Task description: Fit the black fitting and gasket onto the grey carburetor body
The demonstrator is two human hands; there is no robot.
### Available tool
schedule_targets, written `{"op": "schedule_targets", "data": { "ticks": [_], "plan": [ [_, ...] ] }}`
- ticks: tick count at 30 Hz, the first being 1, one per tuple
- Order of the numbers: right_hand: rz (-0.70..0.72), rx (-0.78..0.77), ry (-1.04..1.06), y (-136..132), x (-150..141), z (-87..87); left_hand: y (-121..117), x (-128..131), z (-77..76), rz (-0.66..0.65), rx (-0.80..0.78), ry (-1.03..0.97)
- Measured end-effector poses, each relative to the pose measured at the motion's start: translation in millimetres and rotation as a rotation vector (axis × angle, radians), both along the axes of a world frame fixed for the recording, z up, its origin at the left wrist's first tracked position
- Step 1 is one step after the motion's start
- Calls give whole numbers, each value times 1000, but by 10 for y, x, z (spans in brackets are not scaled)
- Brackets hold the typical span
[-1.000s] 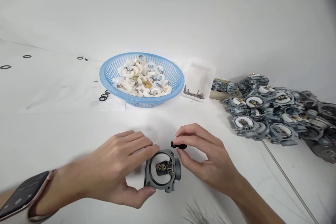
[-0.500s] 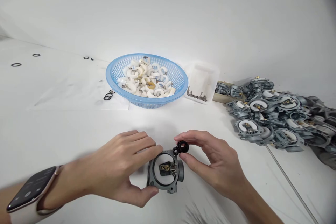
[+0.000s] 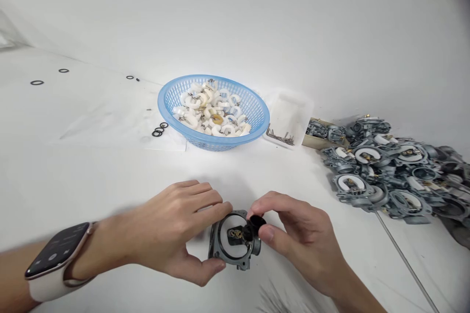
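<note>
A grey metal carburetor body [image 3: 231,249] lies on the white table, its round open side up with brass parts in the middle. My left hand [image 3: 176,234] grips it from the left, fingers on its far rim and thumb on its near edge. My right hand [image 3: 297,239] pinches a small black rubber part [image 3: 256,223] between thumb and fingers and holds it over the body's right side, touching or nearly touching it. A smartwatch [image 3: 55,259] sits on my left wrist.
A blue plastic basket [image 3: 176,102] of white ring-shaped floats stands behind. Right of it are a clear tray [image 3: 290,115] with small metal pins and a heap of grey carburetor bodies [image 3: 389,171]. Black O-rings [image 3: 158,130] lie left of the basket. A thin metal rod [image 3: 404,259] runs along the right.
My right hand has brought the black rubber part down and left, from above the body's far right corner onto its right side. My left hand keeps its grip.
</note>
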State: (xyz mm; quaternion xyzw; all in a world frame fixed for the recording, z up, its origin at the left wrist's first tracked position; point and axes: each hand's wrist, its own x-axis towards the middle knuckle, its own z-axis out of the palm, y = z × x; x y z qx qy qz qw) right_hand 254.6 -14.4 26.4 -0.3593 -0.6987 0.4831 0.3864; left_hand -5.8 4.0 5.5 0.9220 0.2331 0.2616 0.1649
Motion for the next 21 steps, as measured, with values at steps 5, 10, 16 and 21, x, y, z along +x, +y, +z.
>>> {"op": "schedule_targets", "data": {
  "ticks": [5,10,16,21],
  "plan": [
    [76,194,-41,-9,-103,0,7,-7,-3,1,17,-21],
    [80,343,-148,1,-91,66,-2,3,3,12,27,-14],
    [112,481,-253,10,-67,114,5,1,-5,1,35,-36],
    [127,464,-219,14,-64,88,4,-2,-8,-3,37,-45]
  ]
}}
